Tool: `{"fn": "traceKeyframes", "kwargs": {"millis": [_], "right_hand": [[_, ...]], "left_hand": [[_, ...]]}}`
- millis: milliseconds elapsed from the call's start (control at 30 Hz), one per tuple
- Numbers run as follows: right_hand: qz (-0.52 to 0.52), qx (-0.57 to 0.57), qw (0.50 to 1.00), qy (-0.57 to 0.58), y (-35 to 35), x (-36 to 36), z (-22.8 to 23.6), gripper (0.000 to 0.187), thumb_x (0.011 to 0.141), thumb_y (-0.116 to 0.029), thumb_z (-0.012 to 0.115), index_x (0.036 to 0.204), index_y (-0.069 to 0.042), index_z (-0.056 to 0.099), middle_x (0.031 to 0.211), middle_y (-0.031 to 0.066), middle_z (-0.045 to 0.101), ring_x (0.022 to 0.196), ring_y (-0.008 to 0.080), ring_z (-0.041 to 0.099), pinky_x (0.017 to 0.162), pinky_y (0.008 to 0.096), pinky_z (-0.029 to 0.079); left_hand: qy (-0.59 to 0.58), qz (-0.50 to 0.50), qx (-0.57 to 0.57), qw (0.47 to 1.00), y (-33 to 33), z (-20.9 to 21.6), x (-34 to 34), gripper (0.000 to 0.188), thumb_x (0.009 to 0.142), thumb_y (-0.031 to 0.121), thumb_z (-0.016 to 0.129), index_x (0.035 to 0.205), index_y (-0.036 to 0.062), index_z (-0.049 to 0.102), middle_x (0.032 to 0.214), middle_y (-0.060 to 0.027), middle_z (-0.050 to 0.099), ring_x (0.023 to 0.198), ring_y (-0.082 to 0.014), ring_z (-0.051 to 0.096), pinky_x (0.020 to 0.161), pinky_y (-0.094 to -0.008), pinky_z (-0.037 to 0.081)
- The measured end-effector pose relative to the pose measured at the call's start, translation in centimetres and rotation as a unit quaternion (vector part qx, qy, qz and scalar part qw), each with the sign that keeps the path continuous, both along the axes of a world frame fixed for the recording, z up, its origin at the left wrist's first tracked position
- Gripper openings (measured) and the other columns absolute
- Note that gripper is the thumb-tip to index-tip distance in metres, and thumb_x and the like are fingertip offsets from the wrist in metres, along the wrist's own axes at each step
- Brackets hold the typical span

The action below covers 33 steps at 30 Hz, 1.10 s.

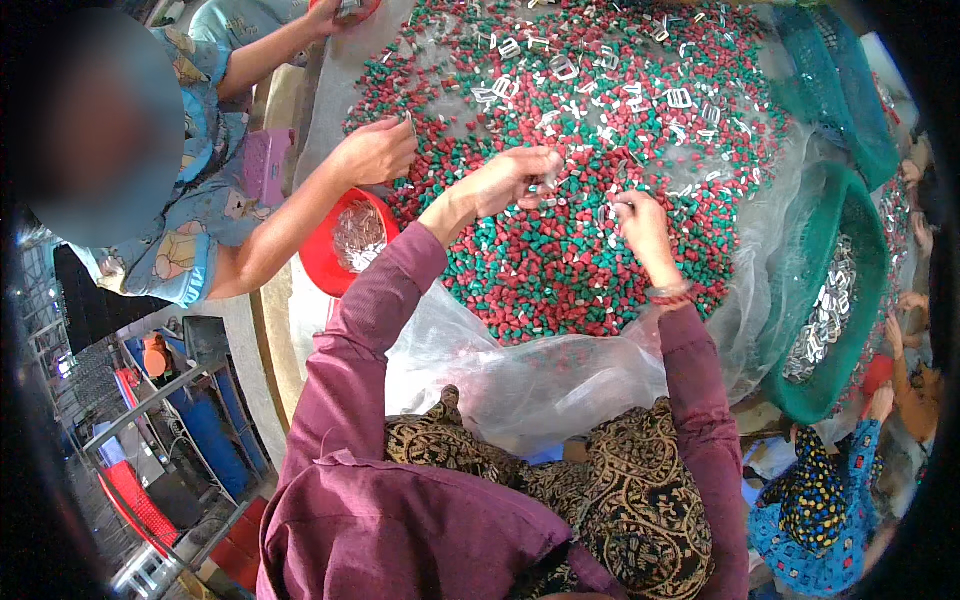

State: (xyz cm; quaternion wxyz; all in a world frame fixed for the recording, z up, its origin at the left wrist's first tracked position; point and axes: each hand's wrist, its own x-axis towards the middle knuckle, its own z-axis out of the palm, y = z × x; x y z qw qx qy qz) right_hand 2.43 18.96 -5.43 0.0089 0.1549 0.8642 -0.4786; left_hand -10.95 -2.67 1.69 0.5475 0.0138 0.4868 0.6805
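Pellets of red and green (560,290), small and roughly conical, lie heaped in front of the person, spread over a translucent plastic sheet (460,372) on the tabletop. Both hands work over the middle of this heap, apart from each other. The left hand (508,182) has thumb and fingers pinched on a small pale piece (548,184), apparently metal. The right hand (645,232) has its fingertips drawn together just at the pellets; a pale glint shows there, but I cannot tell whether it is gripped.

Silver metal frame-shaped buckles (564,68) lie on the heap mostly beyond the hands, farther from the person, their long axes pointing various ways. Two containers flank the heap. A deep green oblong plastic basket (866,262), holding silver metal pieces (826,312), lies to the right, its long axis running mainly away from the person; the right hand is clearly the nearer. A round red plastic bowl (318,242), with thin metal parts inside, sits to the left, nearer the left hand, while a co-worker's hand (378,152) hovers between, just past the bowl.
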Motion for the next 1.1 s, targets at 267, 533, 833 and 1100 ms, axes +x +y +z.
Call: {"fn": "traceKeyframes", "kwargs": {"millis": [267,533,833,1100], "right_hand": [[0.172,0.115,0.976,0.069,-3.7,1.1,1.1,0.009,0.077,0.002,0.058,0.083,0.005,0.054,0.079,0.0185,0.055,0.076,0.0350,0.056,0.067,0.0427,0.046],[-0.150,-0.629,0.757,-0.093,-0.5,4.7,5.7,0.013,0.084,-0.004,0.060,0.095,-0.005,0.052,0.091,0.0098,0.058,0.072,0.0165,0.056,0.051,0.0220,0.040],[-0.101,-0.492,0.856,-0.123,2.9,-0.5,5.8,0.018,0.085,-0.017,0.060,0.099,-0.008,0.055,0.077,0.0007,0.051,0.067,0.0159,0.050,0.053,0.0256,0.039],[0.133,0.342,0.930,0.006,2.1,-6.1,1.0,0.021,0.086,-0.016,0.057,0.104,-0.006,0.055,0.089,0.0170,0.063,0.082,0.0363,0.063,0.068,0.0467,0.050]], "left_hand": [[-0.091,0.052,0.287,0.952,-1.1,1.0,-3.7,0.025,0.091,0.027,0.052,0.091,0.0018,0.050,0.083,-0.0075,0.047,0.070,-0.0131,0.046,0.041,-0.0192,0.037],[0.584,-0.065,-0.261,0.766,2.8,-5.3,-9.8,0.027,0.084,0.032,0.064,0.093,0.0075,0.069,0.058,-0.0037,0.057,0.053,-0.0140,0.055,0.047,-0.0336,0.042],[0.729,-0.220,-0.394,0.515,6.4,-7.9,-7.4,0.008,0.074,0.008,0.065,0.081,0.0059,0.068,0.086,-0.0129,0.068,0.082,-0.0276,0.068,0.066,-0.0382,0.055],[0.566,-0.098,-0.236,0.784,3.4,-4.5,-7.6,0.024,0.090,0.028,0.054,0.086,0.0048,0.060,0.066,-0.0063,0.057,0.060,-0.0171,0.056,0.056,-0.0346,0.045]]}}
